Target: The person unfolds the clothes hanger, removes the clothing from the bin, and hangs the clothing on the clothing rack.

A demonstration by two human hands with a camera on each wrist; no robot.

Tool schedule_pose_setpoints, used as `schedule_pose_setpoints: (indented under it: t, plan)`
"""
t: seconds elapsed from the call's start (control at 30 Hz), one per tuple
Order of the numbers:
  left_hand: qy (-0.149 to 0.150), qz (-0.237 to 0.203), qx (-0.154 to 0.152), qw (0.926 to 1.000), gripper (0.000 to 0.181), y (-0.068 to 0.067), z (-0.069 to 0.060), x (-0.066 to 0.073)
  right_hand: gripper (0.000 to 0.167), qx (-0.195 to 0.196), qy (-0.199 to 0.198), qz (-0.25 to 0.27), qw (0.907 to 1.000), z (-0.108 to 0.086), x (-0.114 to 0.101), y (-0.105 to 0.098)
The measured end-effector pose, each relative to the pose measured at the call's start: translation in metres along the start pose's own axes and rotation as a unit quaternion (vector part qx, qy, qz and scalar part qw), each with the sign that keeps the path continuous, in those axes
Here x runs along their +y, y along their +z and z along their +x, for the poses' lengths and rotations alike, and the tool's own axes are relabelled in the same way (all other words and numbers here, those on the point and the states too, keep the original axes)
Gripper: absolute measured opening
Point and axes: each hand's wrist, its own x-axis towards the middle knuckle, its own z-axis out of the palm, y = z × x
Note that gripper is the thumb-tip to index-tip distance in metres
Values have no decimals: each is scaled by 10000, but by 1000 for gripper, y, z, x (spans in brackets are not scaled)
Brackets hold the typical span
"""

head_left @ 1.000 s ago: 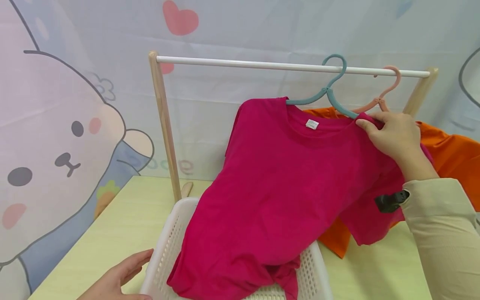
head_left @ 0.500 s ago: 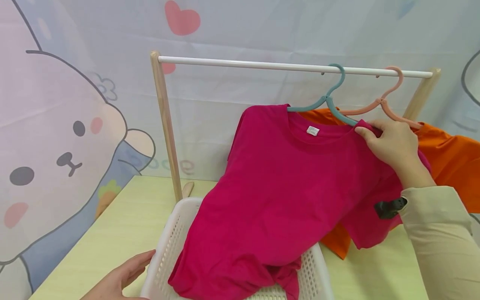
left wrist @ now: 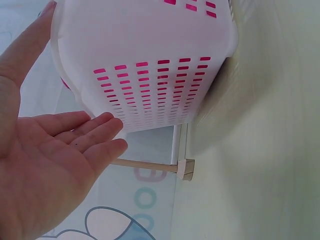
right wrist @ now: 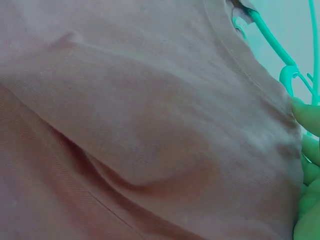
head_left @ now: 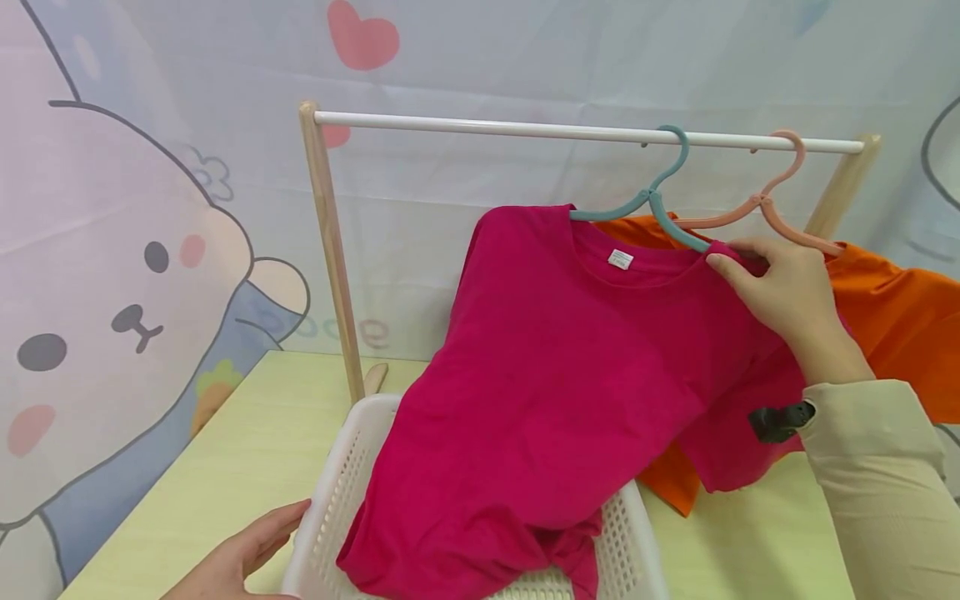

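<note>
A magenta T-shirt (head_left: 555, 375) hangs on a teal hanger (head_left: 664, 222), whose hook sits over the white rail (head_left: 480, 127) of a small wooden-legged rack. My right hand (head_left: 795, 292) pinches the shirt's right shoulder beside the neckline, thumb in front; in the right wrist view, cloth (right wrist: 150, 120) fills most of the picture. The shirt's lower part droops into a white perforated basket (head_left: 318, 508). My left hand (head_left: 236, 554) is at the basket's left side. In the left wrist view its fingers are extended along the basket wall (left wrist: 135, 40), the palm showing.
Right of the teal hanger, a pink hanger (head_left: 762, 200) carries an orange shirt (head_left: 900, 333), partly behind the magenta one. The rack's left post (head_left: 330, 242) rises behind the basket on the pale wooden table (head_left: 225, 450). A printed cloth backdrop (head_left: 465, 50) stands behind.
My right hand has come down slightly with the shirt and teal hanger. The hook, raised above the rail a second ago, now rests on it. My left hand has barely moved.
</note>
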Motion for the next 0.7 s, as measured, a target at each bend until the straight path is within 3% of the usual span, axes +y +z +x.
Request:
schedule_pose_setpoints:
  t: [0.2, 0.3, 0.37, 0.57, 0.7]
  plan:
    - [42, 220, 41, 9997, 82, -1, 0, -1, 39, 429, -191, 442, 9979, -2, -7, -5]
    - [-81, 184, 84, 9998, 83, -2, 0, -1, 39, 518, -328, 536, 9967, -6, -12, -6]
    - [-100, 59, 97, 9999, 84, -1, 0, -1, 37, 521, -412, 533, 9964, -11, -17, -5]
    - [12, 481, 151, 9987, 81, -2, 0, -2, 33, 456, -858, 654, 9931, -29, -34, 4]
    - [-22, 463, 101, 9989, 82, -3, -2, -3, 32, 423, -1251, 932, 9869, -41, -47, 13]
